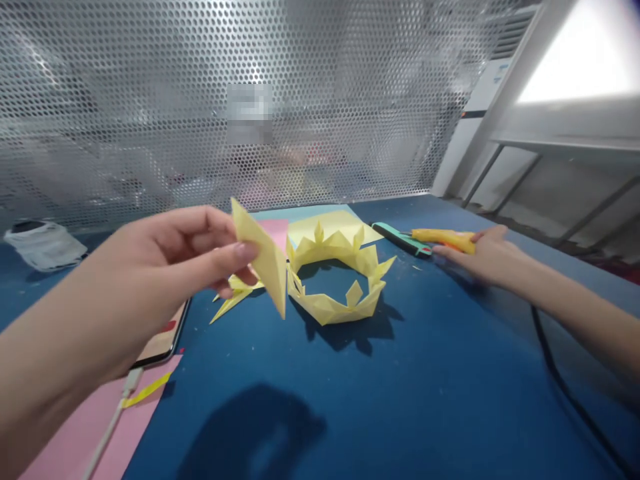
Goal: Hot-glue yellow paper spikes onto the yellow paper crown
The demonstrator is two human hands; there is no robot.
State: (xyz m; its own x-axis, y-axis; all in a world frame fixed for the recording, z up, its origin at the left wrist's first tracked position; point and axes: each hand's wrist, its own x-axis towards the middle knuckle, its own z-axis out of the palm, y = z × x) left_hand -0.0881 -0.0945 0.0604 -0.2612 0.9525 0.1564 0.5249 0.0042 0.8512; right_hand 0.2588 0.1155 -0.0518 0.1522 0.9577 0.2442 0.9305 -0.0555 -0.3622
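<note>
My left hand (185, 260) pinches a folded piece of pale yellow paper (264, 257) between thumb and fingers, raised above the blue table. Just right of it stands a ring of folded yellow paper (345, 310), shaped like a crown with upright points. At the far right, my right hand (493, 257) has its fingers around a yellow glue gun (437, 237), whose narrow tip points left. Partly behind my left hand lie more folded yellow paper pieces (235, 300).
A teal and black tool (403, 240) lies by the glue gun's tip. Yellow (335, 223), pink and blue sheets lie behind the crown. A phone (163, 343) with a white cable is at left, near pink paper (145, 427). A black cord (555, 373) runs at right; perforated metal (320, 87) stands behind.
</note>
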